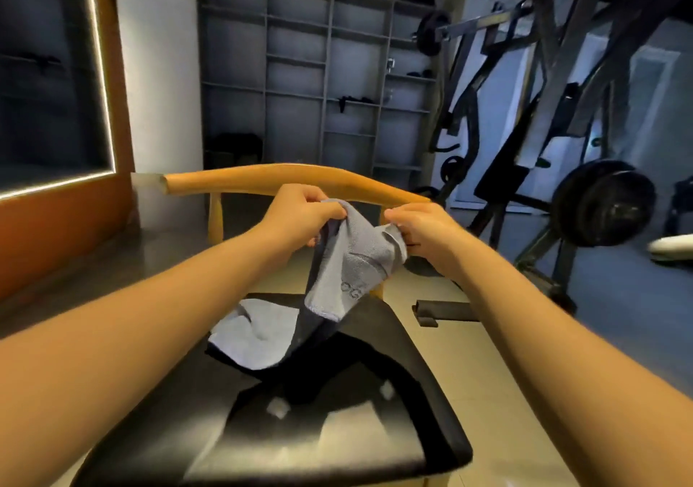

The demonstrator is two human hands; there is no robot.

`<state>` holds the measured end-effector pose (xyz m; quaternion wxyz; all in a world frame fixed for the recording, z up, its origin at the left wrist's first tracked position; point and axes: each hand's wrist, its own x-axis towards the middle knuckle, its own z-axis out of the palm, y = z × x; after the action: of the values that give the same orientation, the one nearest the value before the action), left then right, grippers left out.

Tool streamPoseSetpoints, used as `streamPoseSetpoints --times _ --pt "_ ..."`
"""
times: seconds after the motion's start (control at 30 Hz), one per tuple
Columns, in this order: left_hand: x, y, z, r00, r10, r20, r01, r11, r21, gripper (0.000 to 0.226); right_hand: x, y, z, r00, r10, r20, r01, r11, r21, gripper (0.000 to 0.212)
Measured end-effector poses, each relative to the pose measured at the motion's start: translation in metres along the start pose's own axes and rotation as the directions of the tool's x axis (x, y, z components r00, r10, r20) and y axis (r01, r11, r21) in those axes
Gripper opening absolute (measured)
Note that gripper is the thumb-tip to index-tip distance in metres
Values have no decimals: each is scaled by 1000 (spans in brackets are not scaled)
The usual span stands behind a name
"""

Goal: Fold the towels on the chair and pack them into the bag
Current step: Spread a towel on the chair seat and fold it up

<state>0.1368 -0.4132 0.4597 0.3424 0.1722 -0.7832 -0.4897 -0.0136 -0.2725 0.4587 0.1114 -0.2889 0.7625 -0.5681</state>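
A soft grey towel (352, 257), nubbly terry with stitched letters near its hem, hangs bunched in the air above the chair's seat (393, 393). The left grip (296, 216) pinches its top edge at 10 o'clock; the right grip (423, 231) pinches the other corner at 2 o'clock. A second towel (255, 336) lies rumpled on a dark cloth (311, 355) at 7 o'clock, on the glossy black seat. The rail (262, 179) behind is curved, smooth orange wood. Grey cubby shelves (300, 74) stand at 12 o'clock, a steel weight machine (525, 111) at 2.
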Motion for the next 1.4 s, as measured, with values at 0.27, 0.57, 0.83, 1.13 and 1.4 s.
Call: streamPoseSetpoints --times 0.27,0.57,0.83,1.13,1.4 --pt "-18 -41 66 970 -223 98 230 971 -71 22 -88 68 9 961 -277 -24 242 877 -414 26" --pt "-27 -57 92 917 -371 145 398 860 -319 6 -94 103 31 971 -237 -31 133 642 -755 29" --pt "-28 -81 89 921 -320 221 388 808 -443 10 -91 98 -5 992 -127 20 128 957 -261 14" --pt "-53 -144 41 845 -68 530 -208 871 444 32 -77 114 -41 935 171 -311 -127 980 156 13" --pt "-64 -202 -19 818 -57 572 -455 543 706 24 -55 125 -52 690 632 -353 -329 708 625 13"
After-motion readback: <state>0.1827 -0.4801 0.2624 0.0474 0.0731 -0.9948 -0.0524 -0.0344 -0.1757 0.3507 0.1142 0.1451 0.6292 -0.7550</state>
